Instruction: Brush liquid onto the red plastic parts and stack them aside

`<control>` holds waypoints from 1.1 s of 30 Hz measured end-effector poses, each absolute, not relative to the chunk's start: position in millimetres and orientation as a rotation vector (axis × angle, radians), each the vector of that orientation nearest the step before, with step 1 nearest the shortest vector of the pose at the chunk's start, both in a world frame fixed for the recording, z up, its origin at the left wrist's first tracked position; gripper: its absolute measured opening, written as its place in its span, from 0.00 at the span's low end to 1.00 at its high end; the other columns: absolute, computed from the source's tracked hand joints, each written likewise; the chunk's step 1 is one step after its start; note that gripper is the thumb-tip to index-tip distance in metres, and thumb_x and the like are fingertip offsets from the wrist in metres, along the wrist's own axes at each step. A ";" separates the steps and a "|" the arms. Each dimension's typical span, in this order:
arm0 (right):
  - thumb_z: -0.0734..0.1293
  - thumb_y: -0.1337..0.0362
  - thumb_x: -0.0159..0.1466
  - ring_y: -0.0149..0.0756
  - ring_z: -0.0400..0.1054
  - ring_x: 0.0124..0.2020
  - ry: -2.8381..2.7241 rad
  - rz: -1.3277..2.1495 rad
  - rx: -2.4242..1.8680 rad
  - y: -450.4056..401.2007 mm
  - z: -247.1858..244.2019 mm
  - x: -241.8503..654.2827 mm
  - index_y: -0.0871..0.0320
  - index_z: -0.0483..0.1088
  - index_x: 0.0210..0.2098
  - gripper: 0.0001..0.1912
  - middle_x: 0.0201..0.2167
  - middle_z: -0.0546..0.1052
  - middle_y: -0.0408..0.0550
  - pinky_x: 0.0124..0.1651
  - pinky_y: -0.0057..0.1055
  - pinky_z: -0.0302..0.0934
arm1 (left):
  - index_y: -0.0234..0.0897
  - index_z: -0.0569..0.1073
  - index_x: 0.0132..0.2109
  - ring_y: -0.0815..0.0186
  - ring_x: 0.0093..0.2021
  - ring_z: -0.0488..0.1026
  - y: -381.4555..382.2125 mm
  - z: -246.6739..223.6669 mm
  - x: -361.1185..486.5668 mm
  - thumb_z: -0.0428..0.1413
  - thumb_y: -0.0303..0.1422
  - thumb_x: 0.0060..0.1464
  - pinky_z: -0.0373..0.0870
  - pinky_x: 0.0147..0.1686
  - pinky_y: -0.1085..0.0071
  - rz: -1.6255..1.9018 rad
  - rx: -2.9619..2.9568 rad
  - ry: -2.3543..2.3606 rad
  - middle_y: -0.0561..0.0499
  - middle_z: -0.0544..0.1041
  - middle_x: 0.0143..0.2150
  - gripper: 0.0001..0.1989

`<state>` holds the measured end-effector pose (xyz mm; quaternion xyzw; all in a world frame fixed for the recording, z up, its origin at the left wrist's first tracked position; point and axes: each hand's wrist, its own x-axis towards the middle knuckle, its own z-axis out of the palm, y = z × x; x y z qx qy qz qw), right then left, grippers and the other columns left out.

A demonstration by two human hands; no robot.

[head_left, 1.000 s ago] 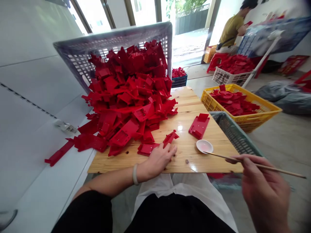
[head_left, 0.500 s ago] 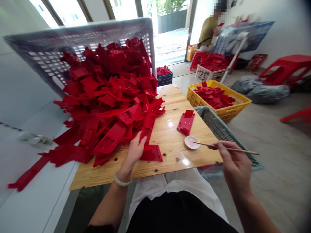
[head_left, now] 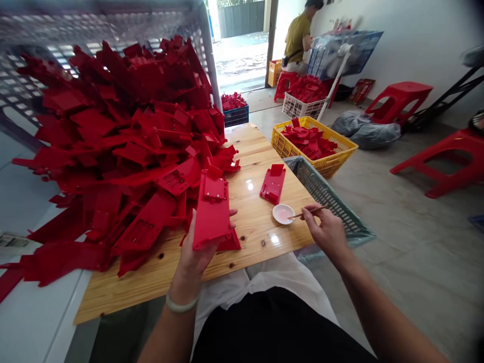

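Note:
My left hand (head_left: 192, 257) holds up a flat red plastic part (head_left: 212, 212), its fingers behind the part and its thumb at the lower edge. A large heap of similar red plastic parts (head_left: 117, 141) lies just left of it on the wooden board (head_left: 260, 242). My right hand (head_left: 327, 232) pinches a thin wooden stick (head_left: 304, 213), whose tip is over a small white dish (head_left: 283, 214) holding pale liquid. Another red part (head_left: 273, 183) lies on the board beyond the dish.
A grey perforated basket (head_left: 113, 20) lies tipped behind the heap. A yellow crate (head_left: 313, 161) of red parts and a grey-green crate (head_left: 325, 196) stand right of the board. Farther back, a person (head_left: 298, 38) works beside red stools and more crates.
My left hand has lifted the red part off the board and turned its face up. My right hand has moved in, bringing the stick tip over the dish. The view has swung left.

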<state>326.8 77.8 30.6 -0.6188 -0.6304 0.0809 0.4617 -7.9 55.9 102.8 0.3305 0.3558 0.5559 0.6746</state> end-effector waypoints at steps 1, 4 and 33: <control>0.63 0.42 0.72 0.48 0.79 0.34 -1.558 0.200 -1.523 78.9 30.5 327.4 0.53 0.77 0.35 0.24 0.32 0.84 0.54 0.42 0.43 0.71 | 0.35 0.78 0.64 0.52 0.49 0.86 57.0 102.1 -6.3 0.48 0.58 0.73 0.83 0.54 0.55 1.222 0.761 0.808 0.36 0.84 0.59 0.34; 0.64 0.43 0.72 0.47 0.78 0.32 -1.576 0.215 -1.521 80.3 32.2 329.0 0.54 0.76 0.35 0.22 0.31 0.84 0.52 0.39 0.41 0.70 | 0.36 0.77 0.65 0.52 0.48 0.86 58.3 103.0 -0.5 0.43 0.62 0.71 0.84 0.50 0.55 1.121 0.801 0.831 0.35 0.82 0.62 0.39; 0.76 0.57 0.70 0.41 0.83 0.37 -1.089 0.709 -0.979 21.8 123.2 245.9 0.51 0.82 0.43 0.06 0.40 0.85 0.47 0.45 0.37 0.79 | 0.32 0.80 0.57 0.48 0.50 0.86 19.0 108.0 39.6 0.39 0.62 0.71 0.81 0.54 0.54 1.067 0.627 0.827 0.33 0.87 0.49 0.40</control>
